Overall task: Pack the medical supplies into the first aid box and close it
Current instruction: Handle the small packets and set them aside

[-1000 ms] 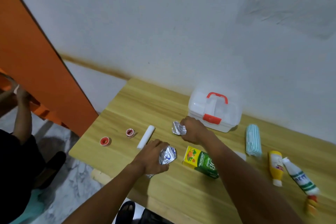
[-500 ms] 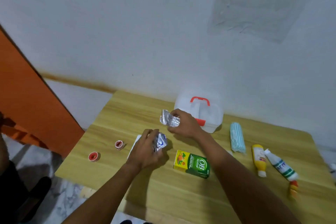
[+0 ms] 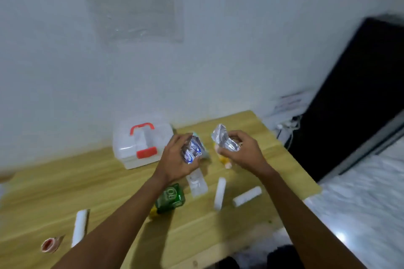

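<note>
The first aid box (image 3: 140,148), translucent white with a red handle and red latch, stands shut at the back of the wooden table (image 3: 54,194). Right of it, my left hand (image 3: 177,159) grips a silver foil packet (image 3: 193,149) with blue print. My right hand (image 3: 242,153) holds a second crumpled foil packet (image 3: 225,141). Both hands hover above the table. Below them lie a green box (image 3: 171,199), a clear packet (image 3: 196,183), and white bandage rolls (image 3: 219,192) (image 3: 247,196) (image 3: 79,227). A yellow bottle (image 3: 225,161) is mostly hidden under my right hand.
A small red tape roll (image 3: 49,244) lies near the table's front left. The white wall runs close behind the box. A dark panel (image 3: 358,94) stands to the right, with cables (image 3: 288,125) beside the table's far right corner. Marble floor (image 3: 360,203) lies right of the table.
The view has swung to the right, so the box now sits left of my hands. Both hands have lifted higher with their foil packets and moved right of the box.
</note>
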